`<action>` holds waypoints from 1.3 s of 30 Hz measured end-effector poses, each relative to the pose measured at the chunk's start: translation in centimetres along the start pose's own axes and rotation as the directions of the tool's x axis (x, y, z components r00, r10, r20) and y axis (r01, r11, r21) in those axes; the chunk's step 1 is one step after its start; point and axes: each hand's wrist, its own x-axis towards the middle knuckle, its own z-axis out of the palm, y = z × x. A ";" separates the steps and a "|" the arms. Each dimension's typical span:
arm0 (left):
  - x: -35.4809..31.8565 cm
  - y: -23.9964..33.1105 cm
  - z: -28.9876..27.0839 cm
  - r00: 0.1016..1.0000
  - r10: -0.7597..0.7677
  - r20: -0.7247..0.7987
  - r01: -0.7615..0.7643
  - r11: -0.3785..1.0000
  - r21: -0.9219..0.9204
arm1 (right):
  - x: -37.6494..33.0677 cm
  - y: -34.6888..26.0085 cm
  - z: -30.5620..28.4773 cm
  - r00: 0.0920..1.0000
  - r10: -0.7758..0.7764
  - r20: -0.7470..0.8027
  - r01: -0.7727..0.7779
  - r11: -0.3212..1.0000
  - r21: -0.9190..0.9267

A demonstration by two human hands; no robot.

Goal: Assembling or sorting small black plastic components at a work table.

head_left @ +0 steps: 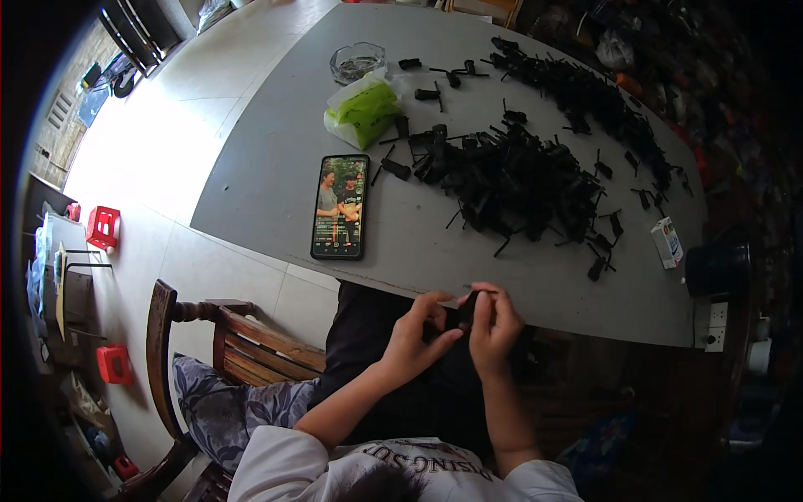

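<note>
Both hands are pinched on one small black plastic part [465, 311], held just off the near edge of the grey table [268, 167], over the lap. The left hand [416, 335] has its fingers curled shut round the lower end, and the right hand [495, 326] is closed on the top, thumb pressing down. Looks like a fit-together step, so I'd keep the piece braced in the left and press straight, not twist. The big pile of black parts [510, 180] sits well apart, up the table beside the smartphone [340, 207].
</note>
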 end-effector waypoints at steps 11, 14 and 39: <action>-0.7 0.3 -1.7 0.970 -0.054 0.236 0.124 0.947 -0.295 | -2.3 -0.7 -2.9 0.957 -0.234 0.173 0.217 0.970 0.113; 0.0 0.5 -2.1 0.931 0.220 0.291 -0.190 0.973 -0.128 | -3.3 -0.6 -3.8 0.792 0.222 0.569 -0.580 0.566 0.587; -0.3 2.4 -1.7 0.860 0.388 0.332 -0.395 0.917 -0.049 | -4.6 -1.4 -3.6 0.804 0.140 0.578 -0.594 0.253 0.764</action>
